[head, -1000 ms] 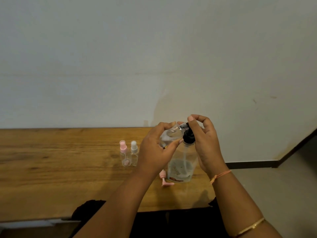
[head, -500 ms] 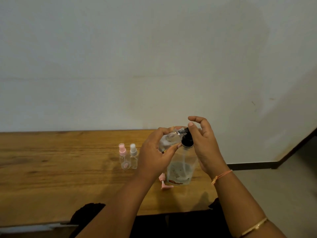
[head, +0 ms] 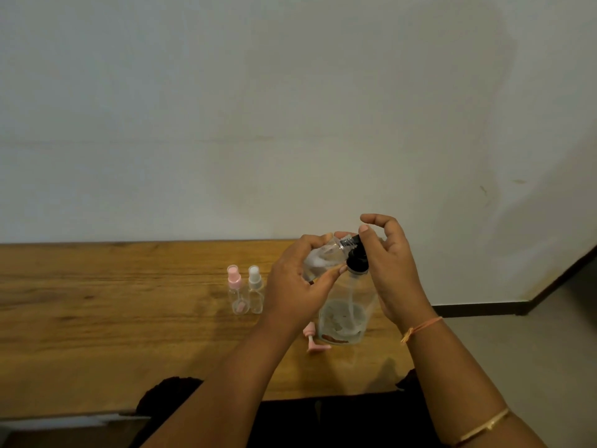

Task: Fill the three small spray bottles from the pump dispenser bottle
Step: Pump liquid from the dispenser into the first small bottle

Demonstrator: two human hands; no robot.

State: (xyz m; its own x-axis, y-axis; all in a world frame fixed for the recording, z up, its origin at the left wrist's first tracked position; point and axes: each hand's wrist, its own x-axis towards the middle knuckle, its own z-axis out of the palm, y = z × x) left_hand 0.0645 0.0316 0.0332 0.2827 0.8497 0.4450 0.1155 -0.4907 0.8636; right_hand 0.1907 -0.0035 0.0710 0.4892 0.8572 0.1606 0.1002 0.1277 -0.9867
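Pump dispenser bottle of clear plastic with a black pump head, standing upright on the brown wooden counter near its front edge, partly full of clear liquid. Nearest of all, lying loose on the wood just left of its base: small pink spray cap with dip tube, evidently off the bottle now being filled. Above it, left hand clamped round a small clear spray bottle, tilted on its side with the open neck touching or just under the black spout; exact contact too small to tell. Right hand curled loosely by the pump head, thumb tip resting near the top, other fingers raised and apart, not gripping anything. Further back and to the left, well apart from the work: small clear spray bottle with pink cap and, touching or just beside it, small clear spray bottle with white cap, both upright and capped.

To do this step well: keep neck square under spout, press slow and short, steady the big bottle against tipping, watch for overflow, then screw the pink cap back before taking another
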